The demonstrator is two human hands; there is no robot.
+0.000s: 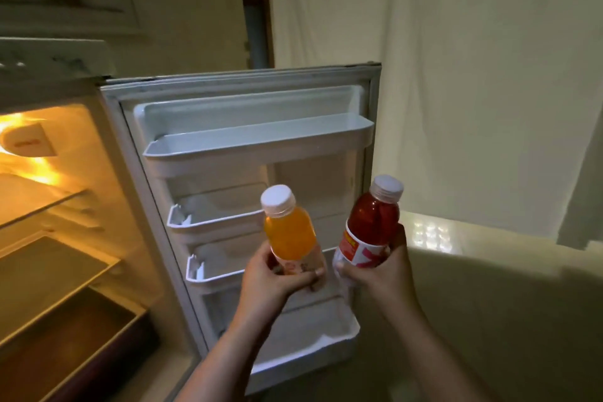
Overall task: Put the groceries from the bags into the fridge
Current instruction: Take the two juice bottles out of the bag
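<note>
- The fridge door (241, 91) stands wide open, and every door shelf in view is bare: the long top door shelf (257, 143), the two short shelves below it at the door's hinge side, and the bottom door shelf (313, 330).
- The lit fridge interior (49, 238) at the left shows glass shelves and a dark drawer with no groceries on them that I can make out; a white sticker sits on its back wall.
- The left hand (277, 277) wraps its fingers around the lower half of the orange bottle (288, 232), held upright in front of the short door shelves.
- The right hand (375, 268) grips the red bottle (368, 232) around its label, tilted slightly rightward, just beside the orange one without touching it.
- Both bottles hang in the air; neither rests on any shelf yet.
- Judging by the bare fridge, the task looks barely begun: these two bottles appear to be the first items, probably bound for a door shelf.
- No bags are in view, so what is left in them cannot be told.
</note>
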